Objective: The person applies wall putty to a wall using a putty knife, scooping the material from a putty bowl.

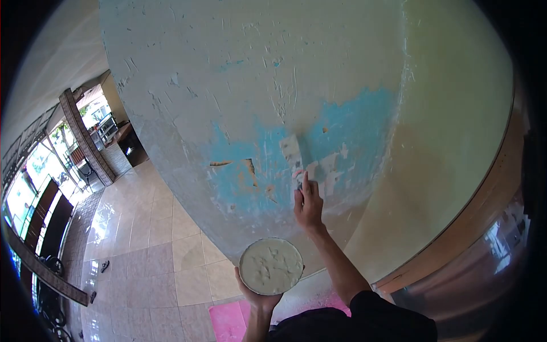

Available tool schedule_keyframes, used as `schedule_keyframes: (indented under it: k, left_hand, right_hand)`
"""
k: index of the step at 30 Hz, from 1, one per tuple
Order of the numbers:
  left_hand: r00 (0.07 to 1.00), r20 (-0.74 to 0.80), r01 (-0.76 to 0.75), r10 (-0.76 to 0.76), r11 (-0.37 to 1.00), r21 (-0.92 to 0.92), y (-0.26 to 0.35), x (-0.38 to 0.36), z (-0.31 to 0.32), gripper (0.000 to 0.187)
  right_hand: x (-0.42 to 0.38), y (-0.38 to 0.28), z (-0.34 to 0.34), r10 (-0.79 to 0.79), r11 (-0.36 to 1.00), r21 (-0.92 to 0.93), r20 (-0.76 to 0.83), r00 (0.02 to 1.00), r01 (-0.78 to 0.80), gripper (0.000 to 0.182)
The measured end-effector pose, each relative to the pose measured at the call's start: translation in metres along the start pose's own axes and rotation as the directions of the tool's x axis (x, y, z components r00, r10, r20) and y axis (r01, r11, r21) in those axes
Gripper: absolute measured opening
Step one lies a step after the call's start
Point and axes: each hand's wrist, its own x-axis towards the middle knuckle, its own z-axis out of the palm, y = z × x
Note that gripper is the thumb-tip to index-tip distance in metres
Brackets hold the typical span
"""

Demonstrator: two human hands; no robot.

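My right hand (309, 208) grips a putty knife (291, 149) by its handle, the index finger stretched along it toward the blade. The blade is smeared with pale putty and lies at the wall (239, 108), over a patch of exposed blue paint (359, 119). Chips and brown gouges mark that patch. Lower down, my left hand (259, 297) holds a round container of putty (271, 265) from below and the side, its open top facing me. Lumpy, off-white putty fills it. Most of the left fingers are hidden behind the container.
Pink sheeting (228, 320) lies on the floor below me. Beige floor tiles (148, 251) stretch left toward a brick-faced pillar (85, 137) and a metal gate (48, 222). Sandals (104, 266) lie on the tiles. At right stands a brown, shiny, plastic-covered surface (478, 268).
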Motion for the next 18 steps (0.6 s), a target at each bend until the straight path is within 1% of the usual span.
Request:
schedule_keyframes:
  k: [3, 4, 6, 7, 9, 10, 13, 14, 16, 18]
  left_hand:
    - [0.999, -0.041, -0.008, 0.008, 1.000, -0.009, -0.001, 0.001, -0.005, 0.079]
    - [0.999, -0.041, -0.004, 0.004, 1.000, -0.009, -0.002, 0.001, -0.003, 0.079]
    - [1.000, -0.024, 0.009, -0.008, 1.000, 0.007, -0.003, 0.002, 0.003, 0.079]
    - [1.000, -0.023, 0.009, -0.009, 1.000, 0.010, -0.004, 0.002, 0.001, 0.079]
    - [0.998, -0.068, -0.004, 0.006, 1.000, 0.023, -0.004, 0.002, -0.005, 0.079]
    - [0.998, -0.062, -0.009, 0.010, 1.000, 0.023, -0.003, 0.002, -0.005, 0.079]
    - [1.000, -0.027, 0.010, -0.008, 0.999, 0.040, -0.002, 0.000, -0.006, 0.080]
    - [0.999, -0.044, 0.001, -0.001, 1.000, 0.020, -0.001, 0.001, -0.010, 0.080]
    - [0.998, -0.068, -0.002, 0.002, 1.000, 0.001, -0.002, 0.000, -0.011, 0.081]
    - [0.998, -0.064, 0.003, -0.003, 1.000, 0.002, -0.003, 0.001, -0.009, 0.080]
  right_hand:
    - [0.045, -0.013, -0.002, -0.052, 0.998, 0.030, -0.125, 0.991, 0.056, 0.056]
    - [0.056, -0.016, -0.001, -0.051, 0.998, 0.026, -0.126, 0.991, 0.055, 0.056]
    - [0.068, -0.019, 0.001, -0.038, 0.999, 0.029, -0.069, 0.997, 0.040, 0.056]
    - [0.064, -0.019, 0.002, -0.012, 1.000, -0.004, -0.030, 0.999, 0.012, 0.057]
    - [0.032, -0.010, 0.007, 0.013, 1.000, -0.008, -0.014, 1.000, -0.013, 0.058]
    - [0.018, -0.004, 0.010, 0.033, 0.999, -0.011, 0.004, 0.999, -0.033, 0.058]
    - [-0.011, 0.008, 0.013, -0.027, 0.999, 0.029, 0.005, 1.000, 0.027, 0.059]
    - [-0.007, 0.007, 0.013, -0.024, 0.999, 0.029, 0.006, 1.000, 0.024, 0.059]
    - [0.014, 0.000, 0.007, -0.032, 0.996, 0.076, -0.060, 0.998, 0.036, 0.058]
    - [0.042, -0.006, 0.006, -0.054, 0.996, 0.062, -0.065, 0.996, 0.058, 0.058]
